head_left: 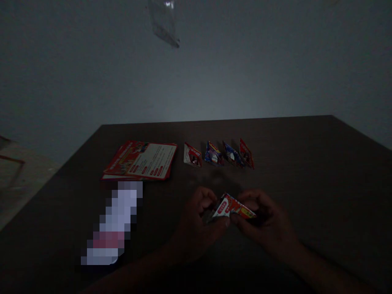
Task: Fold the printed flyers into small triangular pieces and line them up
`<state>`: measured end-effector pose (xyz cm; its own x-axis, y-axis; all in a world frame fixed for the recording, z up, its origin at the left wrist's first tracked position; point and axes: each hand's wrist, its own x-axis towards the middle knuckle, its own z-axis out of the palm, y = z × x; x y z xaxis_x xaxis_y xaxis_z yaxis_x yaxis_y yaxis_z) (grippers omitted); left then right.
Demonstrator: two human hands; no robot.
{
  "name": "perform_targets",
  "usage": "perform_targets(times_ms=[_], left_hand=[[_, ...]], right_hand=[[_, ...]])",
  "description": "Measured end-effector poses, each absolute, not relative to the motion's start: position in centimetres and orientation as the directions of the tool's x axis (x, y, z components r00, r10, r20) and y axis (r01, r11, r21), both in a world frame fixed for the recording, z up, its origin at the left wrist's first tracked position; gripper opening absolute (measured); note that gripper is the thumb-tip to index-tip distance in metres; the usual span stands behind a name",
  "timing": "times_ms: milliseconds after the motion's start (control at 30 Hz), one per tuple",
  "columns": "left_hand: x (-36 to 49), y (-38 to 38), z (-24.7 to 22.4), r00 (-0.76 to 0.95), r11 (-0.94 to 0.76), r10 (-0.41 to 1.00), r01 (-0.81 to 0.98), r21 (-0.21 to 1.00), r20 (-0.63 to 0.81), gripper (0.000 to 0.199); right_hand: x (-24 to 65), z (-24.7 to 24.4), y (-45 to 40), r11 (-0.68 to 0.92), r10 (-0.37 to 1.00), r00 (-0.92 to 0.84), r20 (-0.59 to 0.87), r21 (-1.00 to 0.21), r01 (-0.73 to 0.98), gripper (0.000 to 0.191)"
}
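Over the dark tabletop (306, 163), the left fingers (221, 223) and right fingers (241, 223) grip folded paper (235, 206), its print unreadable.

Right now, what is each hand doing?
Left hand: closed on the folded paper.
Right hand: closed on the same folded paper.

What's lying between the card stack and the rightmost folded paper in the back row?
Three more folded papers in a row, as the head view shows.

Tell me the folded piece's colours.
The folded piece is mostly red and white, with some yellow; the head view shows it.
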<state>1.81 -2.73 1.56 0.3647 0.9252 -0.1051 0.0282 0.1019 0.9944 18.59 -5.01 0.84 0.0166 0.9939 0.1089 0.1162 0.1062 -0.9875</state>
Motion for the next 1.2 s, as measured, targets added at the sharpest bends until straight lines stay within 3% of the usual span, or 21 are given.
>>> perform_targets(times_ms=[633,1000,1200], left_hand=[[1.8,-2.3,0.6,0.365,0.112,0.926,-0.024,0.993,-0.095,0.03],[1.5,-2.3,1.2,0.367,0.119,0.92,0.077,0.99,-0.139,0.026],[1.7,-2.4,1.6,0.351,0.156,0.924,0.017,0.988,-0.152,0.026]], right_hand=[[18.7,0.4,-5.1,0.175,0.984,0.0,0.177,-0.974,0.144,0.022],[18.9,0.2,-5.2,0.177,0.981,0.04,0.187,-0.968,0.18,0.025],[18.8,0.2,-5.3,0.108,0.994,0.003,0.109,-0.989,0.103,0.025]])
